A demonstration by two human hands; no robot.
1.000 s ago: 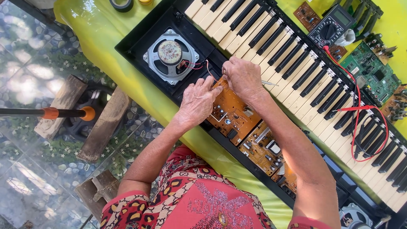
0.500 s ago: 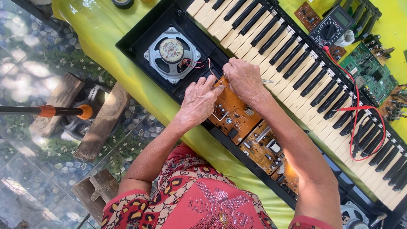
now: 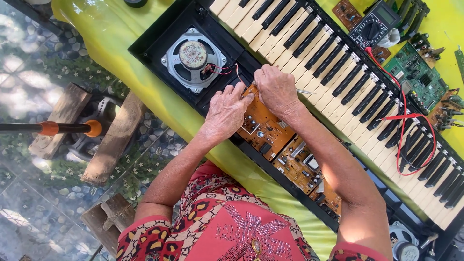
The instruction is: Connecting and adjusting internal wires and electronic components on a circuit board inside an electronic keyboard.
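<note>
An opened electronic keyboard (image 3: 309, 53) lies diagonally on a yellow-green cloth, its black case showing a round speaker (image 3: 192, 59) and orange circuit boards (image 3: 263, 129). My left hand (image 3: 226, 112) rests palm down on the upper corner of the nearest orange board. My right hand (image 3: 276, 89) is closed around a thin metal tool (image 3: 305, 91) whose tip sticks out over the white keys. Thin red and brown wires (image 3: 227, 71) run from the speaker toward my hands.
A multimeter (image 3: 373, 26) with red leads (image 3: 411, 135) looping over the keys lies at the upper right beside green circuit boards (image 3: 418, 77). Below the table edge at left are wooden blocks (image 3: 62, 118) and an orange-collared rod (image 3: 53, 128) on a pebbled floor.
Both hands stay on the corner of the orange board, with only slight finger movement. The view has shifted a little.
</note>
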